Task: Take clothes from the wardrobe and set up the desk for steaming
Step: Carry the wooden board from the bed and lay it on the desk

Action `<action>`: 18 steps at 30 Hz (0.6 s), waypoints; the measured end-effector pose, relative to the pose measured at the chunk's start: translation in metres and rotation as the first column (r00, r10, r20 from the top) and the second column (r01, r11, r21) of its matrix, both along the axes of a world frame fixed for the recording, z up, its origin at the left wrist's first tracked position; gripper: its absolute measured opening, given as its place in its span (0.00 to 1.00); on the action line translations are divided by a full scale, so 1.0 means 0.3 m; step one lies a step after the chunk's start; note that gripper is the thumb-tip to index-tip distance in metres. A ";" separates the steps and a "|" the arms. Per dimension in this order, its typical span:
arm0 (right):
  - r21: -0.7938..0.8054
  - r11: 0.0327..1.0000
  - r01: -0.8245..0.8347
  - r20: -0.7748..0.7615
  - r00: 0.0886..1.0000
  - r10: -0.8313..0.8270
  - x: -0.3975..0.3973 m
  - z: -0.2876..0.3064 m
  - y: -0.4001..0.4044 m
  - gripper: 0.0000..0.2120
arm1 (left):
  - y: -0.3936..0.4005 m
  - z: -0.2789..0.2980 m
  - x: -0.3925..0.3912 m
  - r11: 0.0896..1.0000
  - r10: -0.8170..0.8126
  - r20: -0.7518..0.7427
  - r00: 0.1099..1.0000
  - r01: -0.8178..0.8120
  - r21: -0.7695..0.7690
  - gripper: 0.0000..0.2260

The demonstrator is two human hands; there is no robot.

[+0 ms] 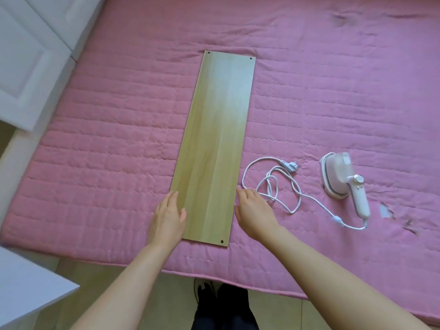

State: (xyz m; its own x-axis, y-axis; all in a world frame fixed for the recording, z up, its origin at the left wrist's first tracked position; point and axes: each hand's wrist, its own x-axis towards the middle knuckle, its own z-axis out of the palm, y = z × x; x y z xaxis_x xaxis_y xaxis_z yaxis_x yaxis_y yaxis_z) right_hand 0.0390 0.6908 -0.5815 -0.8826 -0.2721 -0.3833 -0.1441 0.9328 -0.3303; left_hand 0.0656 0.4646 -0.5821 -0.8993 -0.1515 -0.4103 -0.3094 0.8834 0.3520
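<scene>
A long light wooden board (216, 139) lies flat on a pink quilted bed (107, 144), its length running away from me. My left hand (169, 216) rests with straight fingers on the board's near left edge. At the near right edge, my right hand (253, 210) lies with straight fingers beside the board. A white handheld steamer (342, 179) lies on the quilt to the right. Its white cord (276, 186) is looped between steamer and board, with the plug (289, 165) loose on the quilt. No clothes are in view.
White wardrobe doors (28, 67) stand at the upper left beside the bed. A white furniture corner (26, 287) juts in at the lower left. My feet in dark shoes (219, 294) stand on a beige floor by the bed's near edge.
</scene>
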 end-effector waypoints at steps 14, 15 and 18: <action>-0.103 0.850 0.516 0.339 0.822 -0.458 -0.180 -0.430 -0.075 0.13 | -0.115 -0.442 -0.154 0.979 0.189 0.172 0.967 -0.199 0.043 0.26; -0.094 0.840 0.534 0.346 0.809 -0.476 -0.190 -0.443 -0.080 0.14 | -0.118 -0.452 -0.167 0.971 0.220 0.170 0.961 -0.232 0.052 0.26; -0.065 0.835 0.547 0.359 0.794 -0.491 -0.219 -0.467 -0.094 0.16 | -0.126 -0.480 -0.217 0.932 0.327 0.170 0.930 -0.347 0.105 0.27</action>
State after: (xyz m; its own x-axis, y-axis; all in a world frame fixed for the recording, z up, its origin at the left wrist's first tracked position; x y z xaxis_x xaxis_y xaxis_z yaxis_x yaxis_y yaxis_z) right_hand -0.0267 0.6625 -0.7215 -0.7467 0.1116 -0.6557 0.4838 0.7677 -0.4202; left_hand 0.0005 0.4268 -0.7260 -0.7324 -0.3707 -0.5711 -0.6378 0.6673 0.3847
